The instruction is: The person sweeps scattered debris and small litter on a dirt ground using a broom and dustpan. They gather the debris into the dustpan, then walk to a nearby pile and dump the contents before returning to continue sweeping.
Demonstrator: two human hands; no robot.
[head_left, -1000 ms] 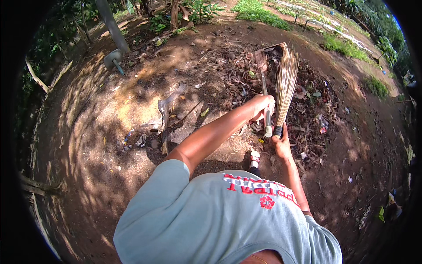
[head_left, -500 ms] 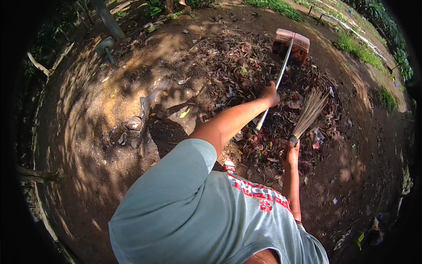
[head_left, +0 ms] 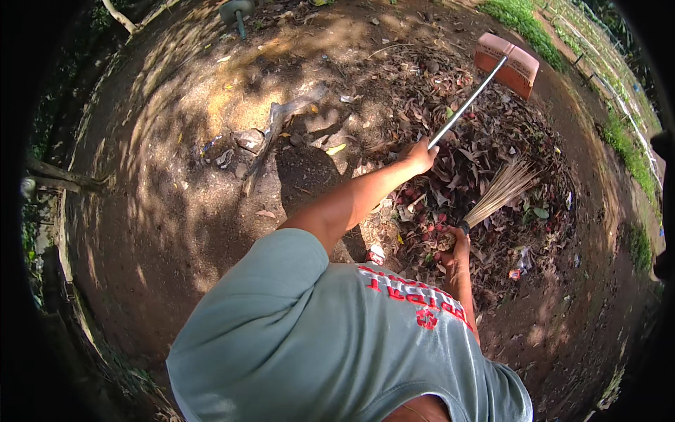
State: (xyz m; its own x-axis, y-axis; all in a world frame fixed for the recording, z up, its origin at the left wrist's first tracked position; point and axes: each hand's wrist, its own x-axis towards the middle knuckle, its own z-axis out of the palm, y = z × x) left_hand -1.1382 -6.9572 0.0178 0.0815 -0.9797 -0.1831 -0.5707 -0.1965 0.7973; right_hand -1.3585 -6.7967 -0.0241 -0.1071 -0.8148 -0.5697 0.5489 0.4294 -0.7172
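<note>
**Both hands busy over a pile of dry leaves**

The left hand (head_left: 420, 155) is closed around the end of a long metal handle (head_left: 465, 105), which runs up and away from it to a reddish dustpan (head_left: 508, 65) resting at the far edge of the leaf pile (head_left: 485, 176). The right hand (head_left: 455, 246) sits lower and closer to the body, clamped on the bound end of a stick broom (head_left: 500, 190); its straw bristles fan out above the hand, over the leaves. The two hands are apart, the leaf pile lying between and beyond them. Left of the left hand lie bare dirt ground (head_left: 162, 211) in dappled shade, a dry root (head_left: 274, 133) and a few stones (head_left: 247, 139).
</note>
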